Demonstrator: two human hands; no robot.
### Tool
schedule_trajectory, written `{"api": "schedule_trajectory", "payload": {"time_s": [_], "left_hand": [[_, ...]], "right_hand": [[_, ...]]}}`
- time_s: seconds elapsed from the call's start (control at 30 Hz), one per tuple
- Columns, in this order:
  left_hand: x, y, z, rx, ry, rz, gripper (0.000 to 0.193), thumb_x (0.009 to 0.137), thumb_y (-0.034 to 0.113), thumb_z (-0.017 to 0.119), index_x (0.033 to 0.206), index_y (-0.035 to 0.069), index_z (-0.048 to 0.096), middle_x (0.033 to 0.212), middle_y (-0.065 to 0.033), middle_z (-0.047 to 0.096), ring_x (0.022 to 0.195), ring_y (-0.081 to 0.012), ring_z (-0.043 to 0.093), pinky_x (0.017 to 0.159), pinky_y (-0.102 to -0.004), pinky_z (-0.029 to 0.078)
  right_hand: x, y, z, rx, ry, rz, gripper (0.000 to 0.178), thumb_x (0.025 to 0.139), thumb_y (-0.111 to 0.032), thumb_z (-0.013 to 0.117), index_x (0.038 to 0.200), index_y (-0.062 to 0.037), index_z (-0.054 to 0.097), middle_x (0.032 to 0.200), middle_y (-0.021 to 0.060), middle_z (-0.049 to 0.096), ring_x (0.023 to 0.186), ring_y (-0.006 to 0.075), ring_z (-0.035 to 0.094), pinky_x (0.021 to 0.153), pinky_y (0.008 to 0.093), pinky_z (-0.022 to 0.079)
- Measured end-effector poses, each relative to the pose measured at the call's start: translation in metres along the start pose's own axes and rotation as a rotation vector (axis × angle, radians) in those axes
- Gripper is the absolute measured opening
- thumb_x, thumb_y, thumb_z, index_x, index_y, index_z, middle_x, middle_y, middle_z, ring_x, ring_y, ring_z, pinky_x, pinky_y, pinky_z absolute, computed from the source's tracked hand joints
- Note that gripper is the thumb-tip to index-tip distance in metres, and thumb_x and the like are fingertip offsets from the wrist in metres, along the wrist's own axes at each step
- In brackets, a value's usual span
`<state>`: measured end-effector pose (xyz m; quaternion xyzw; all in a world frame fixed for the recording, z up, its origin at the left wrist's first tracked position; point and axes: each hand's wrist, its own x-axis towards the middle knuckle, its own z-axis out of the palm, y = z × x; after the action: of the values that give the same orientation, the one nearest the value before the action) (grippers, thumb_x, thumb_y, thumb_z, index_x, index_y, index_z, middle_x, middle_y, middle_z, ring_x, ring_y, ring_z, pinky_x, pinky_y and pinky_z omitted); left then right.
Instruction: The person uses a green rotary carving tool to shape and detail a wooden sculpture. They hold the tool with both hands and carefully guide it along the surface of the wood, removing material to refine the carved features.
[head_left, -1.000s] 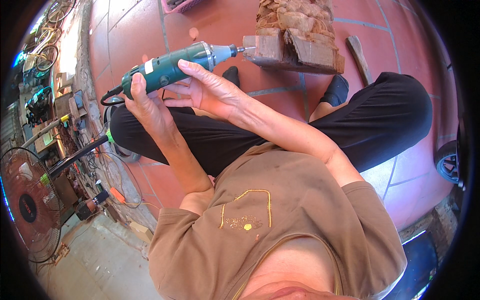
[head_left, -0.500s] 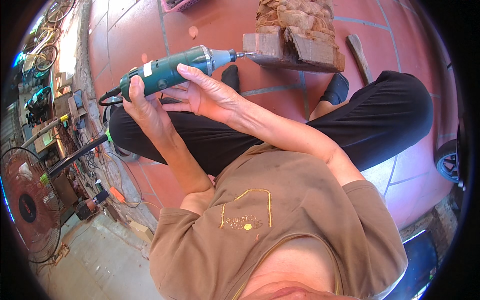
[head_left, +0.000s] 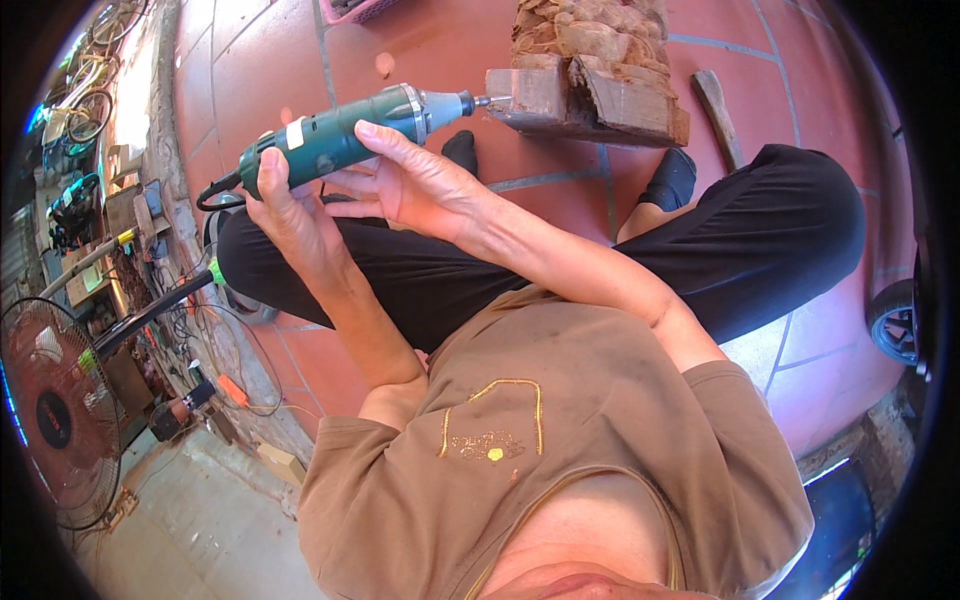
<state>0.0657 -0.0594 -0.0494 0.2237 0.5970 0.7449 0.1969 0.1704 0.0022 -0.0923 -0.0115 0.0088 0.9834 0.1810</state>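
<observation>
A green die grinder (head_left: 350,133) with a grey nose lies across my two hands, its thin metal bit pointing right. The bit's tip meets, or comes very near, the left end of a carved wooden block (head_left: 600,100); I cannot tell which. My left hand (head_left: 300,220) is closed round the grinder's rear end, thumb on top, by the black cord. Under the middle of the body is my right hand (head_left: 425,195), its thumb up against the side and its fingers curled beneath, partly hidden.
A wooden stick (head_left: 718,118) lies on the red tiled floor right of the block. My crossed legs in black trousers (head_left: 770,240) sit close below. At the left stand a fan (head_left: 55,415) and a cluttered wall edge with cables; a pink basket (head_left: 350,10) sits at the far edge.
The grinder's front end has shifted slightly away from me. Both hands keep the same hold, and the wooden block has stayed in place.
</observation>
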Motion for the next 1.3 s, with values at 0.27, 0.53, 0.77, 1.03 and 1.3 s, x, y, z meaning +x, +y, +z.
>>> {"api": "schedule_trajectory", "payload": {"time_s": [0.27, 0.53, 0.77, 1.03, 1.3], "left_hand": [[0.001, -0.001, 0.007, 0.01, 0.011, 0.059, 0.037, 0.087, 0.022, 0.062, 0.111, 0.0, 0.047, 0.111, -0.0233, 0.058, 0.109, -0.0306, 0.06, 0.091, -0.0442, 0.052], [0.002, -0.005, 0.01, 0.008, 0.026, 0.046, 0.036, 0.088, 0.023, 0.063, 0.107, -0.006, 0.053, 0.108, -0.0201, 0.059, 0.105, -0.0268, 0.06, 0.092, -0.0401, 0.05], [0.004, -0.008, 0.011, -0.003, 0.011, 0.06, 0.039, 0.088, 0.026, 0.064, 0.107, -0.007, 0.056, 0.104, -0.0159, 0.06, 0.1, -0.023, 0.06, 0.091, -0.0374, 0.049], [0.004, -0.01, 0.01, -0.013, -0.012, 0.068, 0.036, 0.089, 0.026, 0.063, 0.106, -0.005, 0.057, 0.101, -0.0127, 0.06, 0.094, -0.0206, 0.061, 0.086, -0.0354, 0.05], [0.003, -0.006, 0.013, -0.002, -0.011, 0.083, 0.035, 0.089, 0.025, 0.062, 0.105, -0.005, 0.057, 0.1, -0.0121, 0.06, 0.093, -0.0196, 0.06, 0.084, -0.0353, 0.049]], "right_hand": [[0.001, -0.006, 0.003, -0.043, 0.019, -0.011, 0.048, 0.085, -0.032, 0.072, 0.122, -0.0091, 0.052, 0.121, 0.0117, 0.058, 0.12, 0.0267, 0.053, 0.099, 0.0531, 0.045], [0.002, -0.015, 0.004, -0.062, 0.007, -0.017, 0.046, 0.085, -0.031, 0.071, 0.12, -0.0075, 0.053, 0.118, 0.0132, 0.061, 0.117, 0.0271, 0.056, 0.098, 0.0522, 0.046], [0.005, -0.017, -0.002, -0.068, -0.002, 0.002, 0.049, 0.086, -0.031, 0.071, 0.124, -0.0085, 0.05, 0.126, 0.013, 0.058, 0.123, 0.0292, 0.051, 0.102, 0.0561, 0.041], [0.005, -0.02, 0.0, -0.079, 0.001, -0.004, 0.045, 0.084, -0.03, 0.073, 0.118, -0.0073, 0.053, 0.121, 0.0142, 0.061, 0.119, 0.0294, 0.055, 0.098, 0.0541, 0.044], [0.006, -0.021, -0.001, -0.087, -0.004, -0.012, 0.044, 0.084, -0.03, 0.073, 0.118, -0.0084, 0.054, 0.12, 0.0138, 0.061, 0.118, 0.0282, 0.055, 0.098, 0.0536, 0.044]]}}
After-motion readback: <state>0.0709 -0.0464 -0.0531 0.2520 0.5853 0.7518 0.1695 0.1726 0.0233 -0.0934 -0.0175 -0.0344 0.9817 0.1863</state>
